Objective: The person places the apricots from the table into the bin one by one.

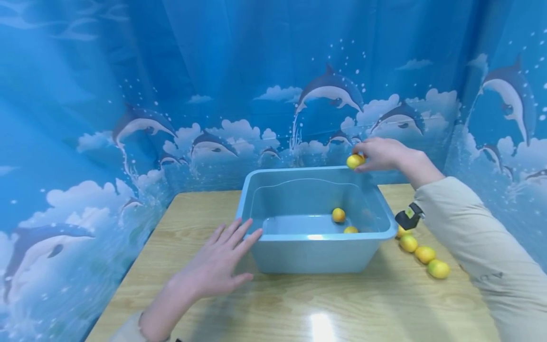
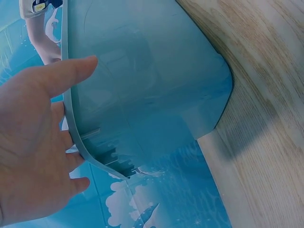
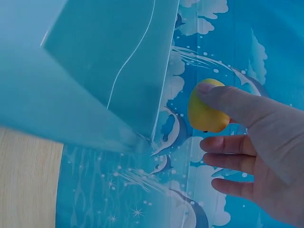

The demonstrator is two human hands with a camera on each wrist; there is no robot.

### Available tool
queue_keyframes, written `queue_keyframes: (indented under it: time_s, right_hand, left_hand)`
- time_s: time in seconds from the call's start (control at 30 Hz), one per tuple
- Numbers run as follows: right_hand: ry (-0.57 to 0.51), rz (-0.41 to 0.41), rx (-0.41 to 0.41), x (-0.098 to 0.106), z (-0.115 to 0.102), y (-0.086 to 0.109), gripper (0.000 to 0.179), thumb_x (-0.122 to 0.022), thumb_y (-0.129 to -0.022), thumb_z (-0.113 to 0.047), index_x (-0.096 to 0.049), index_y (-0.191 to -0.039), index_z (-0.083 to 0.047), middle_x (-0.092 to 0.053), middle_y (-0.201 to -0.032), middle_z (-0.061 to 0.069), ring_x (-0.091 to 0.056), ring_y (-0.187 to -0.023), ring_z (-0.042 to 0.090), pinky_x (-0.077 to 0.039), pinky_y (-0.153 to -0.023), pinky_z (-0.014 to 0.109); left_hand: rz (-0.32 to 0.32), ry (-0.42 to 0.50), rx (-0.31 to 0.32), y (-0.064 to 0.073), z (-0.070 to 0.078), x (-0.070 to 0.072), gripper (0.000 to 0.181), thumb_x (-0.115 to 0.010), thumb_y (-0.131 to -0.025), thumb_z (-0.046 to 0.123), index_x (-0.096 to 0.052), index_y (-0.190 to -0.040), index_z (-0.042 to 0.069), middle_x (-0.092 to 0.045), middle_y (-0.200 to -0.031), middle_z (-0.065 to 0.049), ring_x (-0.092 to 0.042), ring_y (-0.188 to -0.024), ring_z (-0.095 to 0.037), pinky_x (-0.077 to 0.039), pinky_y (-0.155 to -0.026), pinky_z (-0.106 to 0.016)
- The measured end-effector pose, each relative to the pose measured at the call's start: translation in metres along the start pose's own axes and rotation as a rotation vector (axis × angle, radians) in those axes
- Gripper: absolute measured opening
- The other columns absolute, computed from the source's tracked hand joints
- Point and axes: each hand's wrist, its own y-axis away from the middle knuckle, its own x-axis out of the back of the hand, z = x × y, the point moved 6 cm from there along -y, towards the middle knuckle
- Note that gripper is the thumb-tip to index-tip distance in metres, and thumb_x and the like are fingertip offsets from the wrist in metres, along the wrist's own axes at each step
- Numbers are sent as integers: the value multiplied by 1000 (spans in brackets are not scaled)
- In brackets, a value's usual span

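Observation:
A light blue plastic tub (image 1: 312,256) stands on the wooden table, with two small yellow-orange citrus fruits visible inside, one of them a round fruit (image 1: 338,215). Above the tub's far right corner, my right hand (image 1: 382,154) pinches another yellow citrus fruit (image 3: 208,107) between thumb and finger, while its other fingers extend beside it in the right wrist view. At the tub's near left corner is my left hand (image 1: 220,266), its fingers straight over the rim and its thumb apart. The left wrist view shows that hand (image 2: 38,137) beside the rim, holding nothing.
Several yellow citrus fruits (image 1: 425,255) lie in a row on the table (image 1: 273,308) right of the tub, partly hidden by the right sleeve (image 1: 474,237) and a black wrist device (image 1: 409,216). A blue dolphin-print curtain (image 1: 239,95) hangs behind and at both sides.

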Motion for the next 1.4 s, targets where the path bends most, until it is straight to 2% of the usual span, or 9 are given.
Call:
queue_keyframes:
  time_s: [0.17,0.4,0.67,0.83,1.1,1.4]
  right_hand:
    - [17,1,-13,0,3,-1,42,-72,-81,-28,-60,-114,-4,-60,-96,10,-55,-84,26,-49,-73,45]
    - [31,-12,-50,1,9,4,46,-71,-82,-33,-59,-117,-7,-59,-110,15,-55,-98,31,-49,-78,50]
    - [38,-4,-61,0,17,17,46,-70,-82,-33,-59,-117,-6,-58,-108,16,-55,-97,32,-48,-77,50]
    - [8,6,-63,-4,22,34,46,-68,-83,-33,-59,-117,-5,-58,-109,16,-55,-98,33,-48,-77,52]
    - [2,89,-36,-16,33,71,43,-68,-84,-32,-61,-115,-4,-59,-106,15,-55,-98,34,-48,-77,51]
    - [27,179,2,-47,50,106,37,-71,-82,-26,-64,-110,-3,-60,-101,14,-56,-91,34,-49,-70,48]
  left_hand:
    - [7,-4,2,-2,1,2,88,-65,-83,46,-15,-150,20,-10,-155,-10,-9,-140,-32,-14,-109,-55]
    - [8,-3,2,-4,2,2,88,-65,-83,46,-15,-150,21,-10,-155,-10,-9,-140,-33,-14,-109,-56]
    - [-1,-9,14,-5,2,1,88,-65,-83,46,-15,-150,21,-10,-154,-10,-9,-140,-32,-12,-109,-56]
    - [14,1,17,-3,2,0,88,-66,-82,46,-16,-150,20,-11,-154,-10,-9,-140,-32,-12,-109,-56]
    - [54,-19,0,0,4,-1,88,-66,-82,46,-17,-150,19,-9,-155,-9,-12,-139,-33,-14,-109,-56]
    - [59,-17,4,-1,3,-3,89,-66,-82,47,-16,-150,19,-7,-155,-9,-11,-139,-33,-14,-108,-56]
